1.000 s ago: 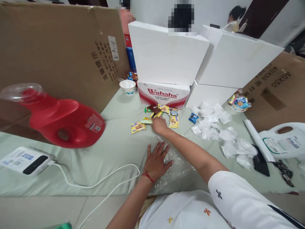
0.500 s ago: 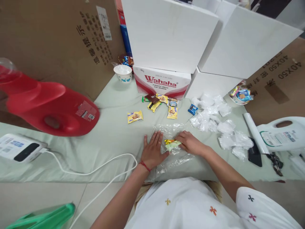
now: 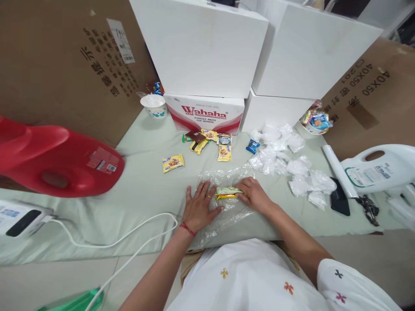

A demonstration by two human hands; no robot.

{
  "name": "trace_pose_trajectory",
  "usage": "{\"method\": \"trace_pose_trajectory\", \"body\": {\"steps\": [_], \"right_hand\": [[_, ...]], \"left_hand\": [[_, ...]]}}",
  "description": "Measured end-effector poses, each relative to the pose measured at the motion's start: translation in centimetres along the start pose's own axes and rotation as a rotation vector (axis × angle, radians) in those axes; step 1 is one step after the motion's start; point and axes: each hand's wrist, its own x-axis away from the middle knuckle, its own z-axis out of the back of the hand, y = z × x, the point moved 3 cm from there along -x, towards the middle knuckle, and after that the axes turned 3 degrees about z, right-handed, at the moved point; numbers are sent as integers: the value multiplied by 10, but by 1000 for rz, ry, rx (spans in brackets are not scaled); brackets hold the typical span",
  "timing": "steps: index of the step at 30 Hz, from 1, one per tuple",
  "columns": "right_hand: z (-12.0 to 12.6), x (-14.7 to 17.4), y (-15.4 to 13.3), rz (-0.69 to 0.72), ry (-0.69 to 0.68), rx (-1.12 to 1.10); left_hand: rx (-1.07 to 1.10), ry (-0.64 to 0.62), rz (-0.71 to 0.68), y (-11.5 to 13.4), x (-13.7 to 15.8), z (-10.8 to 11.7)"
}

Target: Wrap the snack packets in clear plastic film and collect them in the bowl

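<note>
Cloth-covered table (image 3: 139,181) with white boxes (image 3: 201,49) at far side, tiled floor (image 3: 16,285) below; on clear film (image 3: 223,224), left hand (image 3: 198,209) flat, fingers apart, right hand (image 3: 256,197) clamped on green and yellow packets (image 3: 227,192) between both hands.

Red jug (image 3: 81,157) at left, white device (image 3: 24,223), Wahaha box (image 3: 204,114), white jug (image 3: 376,175), perhaps dark pliers (image 3: 368,210) nearby
</note>
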Motion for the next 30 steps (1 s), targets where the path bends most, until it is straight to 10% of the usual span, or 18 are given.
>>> {"method": "trace_pose_trajectory", "body": {"steps": [20,30], "right_hand": [[27,-8,2,165,35,-145],[-17,-15,8,249,-109,-18]], "left_hand": [[-24,-57,17,0,-4,-4],[97,170,5,-13,4,-7]]}}
